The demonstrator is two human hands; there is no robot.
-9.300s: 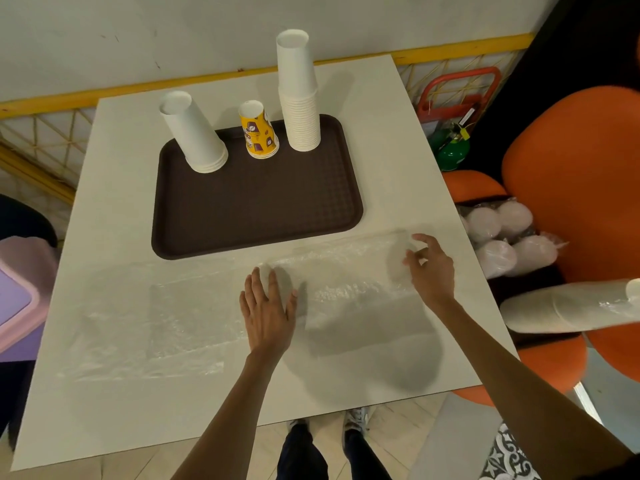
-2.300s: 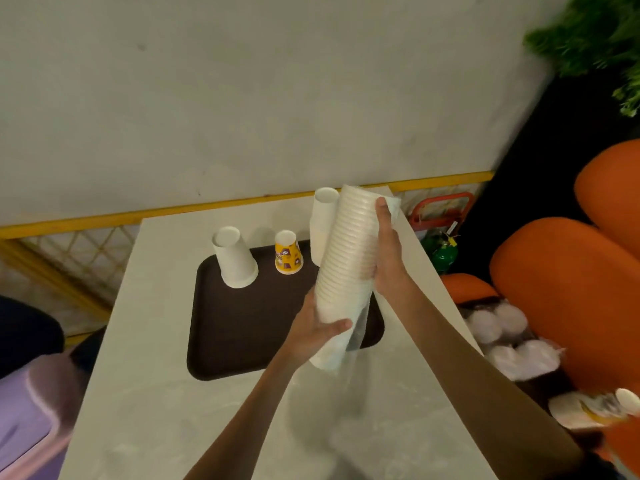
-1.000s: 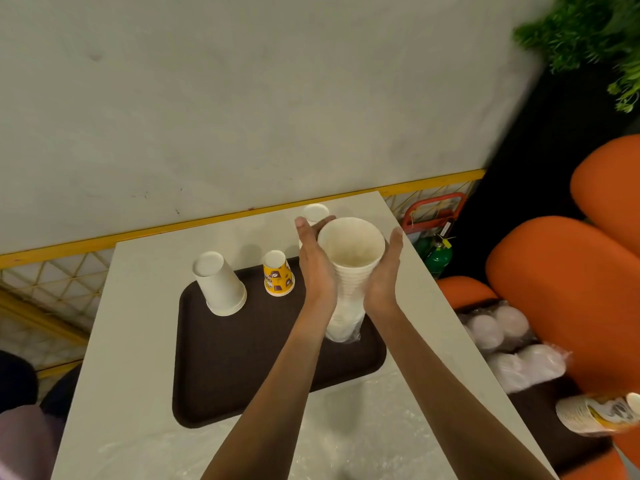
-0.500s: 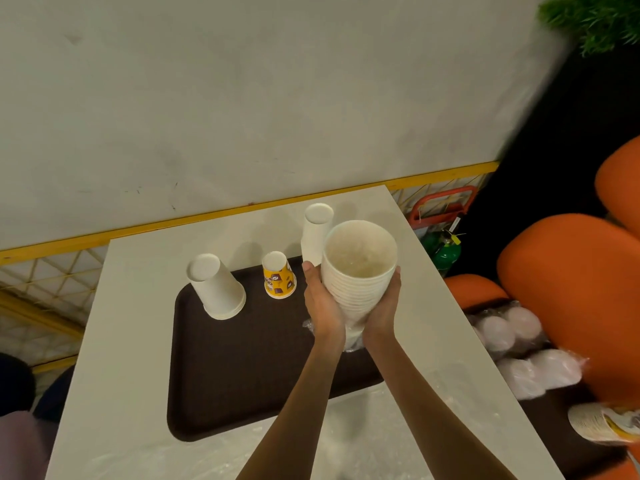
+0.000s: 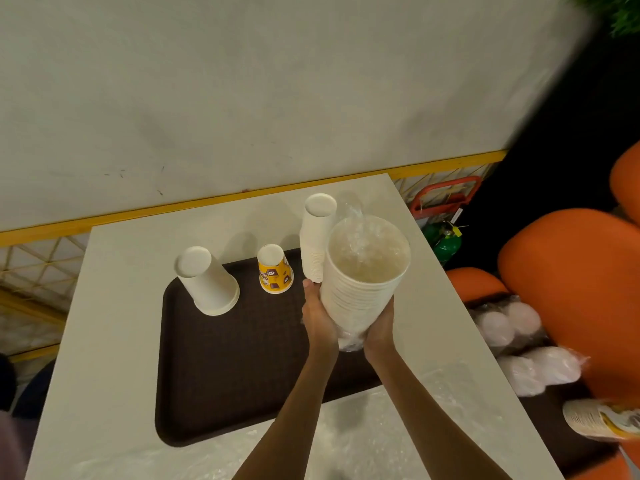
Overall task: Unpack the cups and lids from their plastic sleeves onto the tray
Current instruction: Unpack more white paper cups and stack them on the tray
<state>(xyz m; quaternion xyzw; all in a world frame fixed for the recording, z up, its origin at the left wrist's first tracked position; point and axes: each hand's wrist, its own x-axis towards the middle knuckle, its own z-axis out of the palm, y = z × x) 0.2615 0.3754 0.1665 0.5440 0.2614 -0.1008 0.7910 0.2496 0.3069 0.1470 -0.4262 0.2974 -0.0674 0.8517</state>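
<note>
A stack of white paper cups (image 5: 360,289) stands mouth up between my hands, above the right part of the dark brown tray (image 5: 221,368). Clear plastic sleeve (image 5: 358,233) shows around its top and bunches at its bottom. My left hand (image 5: 317,318) grips the stack's lower left side and my right hand (image 5: 379,325) its lower right. On the tray's far edge stand three upturned stacks: short white cups (image 5: 207,280), yellow printed cups (image 5: 274,273) and a tall white stack (image 5: 316,237).
An empty plastic sleeve (image 5: 346,434) lies flat on the white table (image 5: 114,306) in front of the tray. Bagged white lids (image 5: 519,344) and a sleeved cup stack (image 5: 599,419) lie on orange seats to the right. A wall is right behind the table.
Both hands have slid down to the bottom of the held stack, and plastic now shows over its open top. The stack stays above the tray's right side.
</note>
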